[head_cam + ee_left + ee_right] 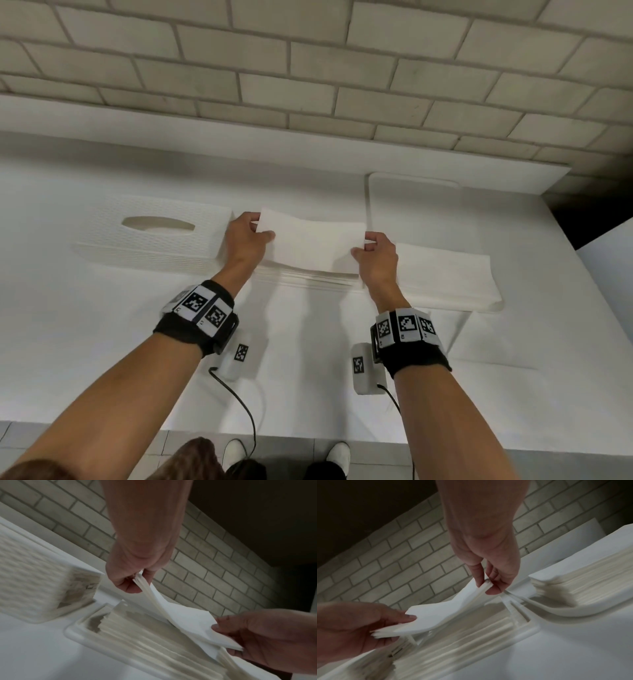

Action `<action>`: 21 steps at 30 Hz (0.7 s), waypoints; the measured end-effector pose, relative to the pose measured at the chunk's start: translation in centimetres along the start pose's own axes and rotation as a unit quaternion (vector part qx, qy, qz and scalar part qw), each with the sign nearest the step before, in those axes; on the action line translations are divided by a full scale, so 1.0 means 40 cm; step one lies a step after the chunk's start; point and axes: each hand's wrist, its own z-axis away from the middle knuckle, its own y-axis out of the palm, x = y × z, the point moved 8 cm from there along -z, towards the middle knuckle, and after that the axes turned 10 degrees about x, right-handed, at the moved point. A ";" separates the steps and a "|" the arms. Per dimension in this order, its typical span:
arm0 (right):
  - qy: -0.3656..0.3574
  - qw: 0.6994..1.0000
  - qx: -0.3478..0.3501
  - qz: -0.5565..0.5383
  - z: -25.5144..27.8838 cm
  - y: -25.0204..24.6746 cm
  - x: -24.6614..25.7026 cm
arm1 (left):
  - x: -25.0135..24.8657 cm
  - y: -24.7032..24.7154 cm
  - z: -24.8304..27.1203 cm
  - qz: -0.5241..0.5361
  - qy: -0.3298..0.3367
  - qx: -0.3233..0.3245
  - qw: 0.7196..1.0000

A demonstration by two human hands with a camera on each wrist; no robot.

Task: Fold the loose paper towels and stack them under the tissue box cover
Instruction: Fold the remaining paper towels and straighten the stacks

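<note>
While both hands pinch its ends, the paper towel bundle (pixel 310 240) (sagging mid-span) hangs between thumb and fingers (pixel 149 574).

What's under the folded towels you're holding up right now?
Directly below the held towels sits a stack of folded towels in a white tray. Both hands, left and right, pinch the ends. The tray's floor is covered.

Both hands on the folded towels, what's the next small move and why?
Probably lower the folded towels flat onto the stack in the tray: left hand and right hand pinch opposite ends just above it, and the cover sits aside, off the tray.
</note>
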 end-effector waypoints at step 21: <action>0.041 0.996 -0.029 0.078 -0.030 0.029 -0.070 | 0.046 0.046 -0.026 -0.309 -0.008 -0.010 0.951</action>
